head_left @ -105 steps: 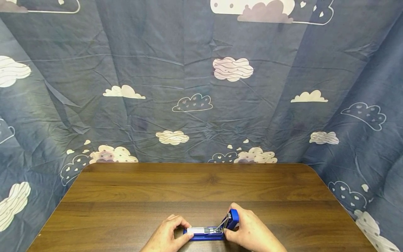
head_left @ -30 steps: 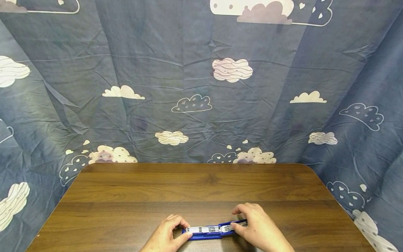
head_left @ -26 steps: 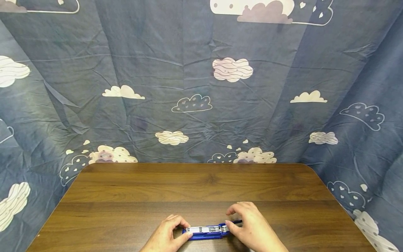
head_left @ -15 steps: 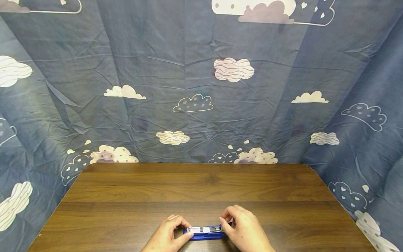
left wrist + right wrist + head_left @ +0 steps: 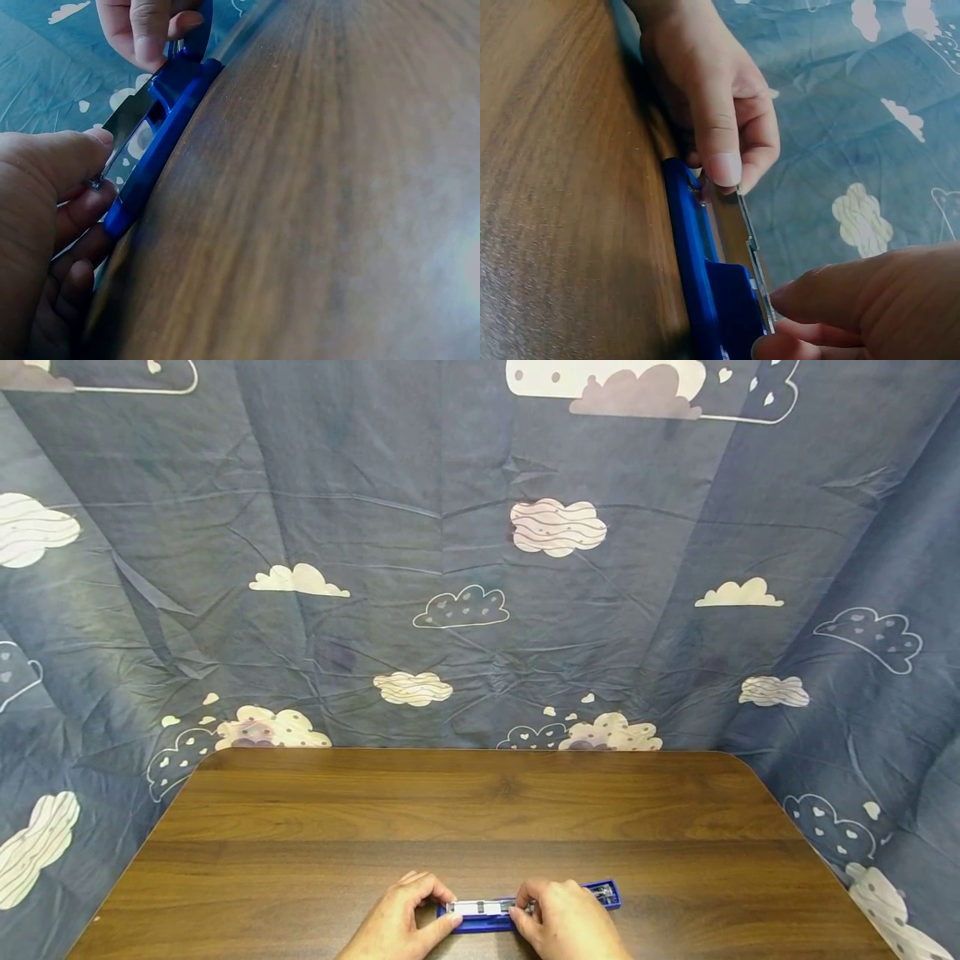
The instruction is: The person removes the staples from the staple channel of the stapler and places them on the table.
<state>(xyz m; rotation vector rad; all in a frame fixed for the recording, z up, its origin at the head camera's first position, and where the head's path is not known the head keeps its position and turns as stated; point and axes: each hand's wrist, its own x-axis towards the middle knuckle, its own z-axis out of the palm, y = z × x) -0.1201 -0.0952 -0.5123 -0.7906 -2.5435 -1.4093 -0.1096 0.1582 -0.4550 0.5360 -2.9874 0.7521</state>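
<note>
A blue stapler point(image 5: 480, 927) lies folded out on the table, its top cover point(image 5: 613, 893) swung back to the right and its metal staple magazine point(image 5: 471, 907) exposed. My left hand point(image 5: 401, 920) pinches the front end of the magazine between thumb and finger. At the hinge end, my right hand point(image 5: 570, 920) has thumb and fingertips on the magazine and hides the hinge in the head view. In the left wrist view the blue base point(image 5: 142, 180) runs below the metal strip. The right wrist view shows a gap between the strip and the base point(image 5: 686, 232).
The brown wooden table point(image 5: 480, 810) reaches back to a dark blue curtain point(image 5: 375, 527) printed with clouds. The stapler lies close to the near side of the table in the head view.
The stapler's cover, upright earlier, has swung back to the right. My right hand has left the cover and moved left to the magazine's rear. My left hand has stayed at the front end.
</note>
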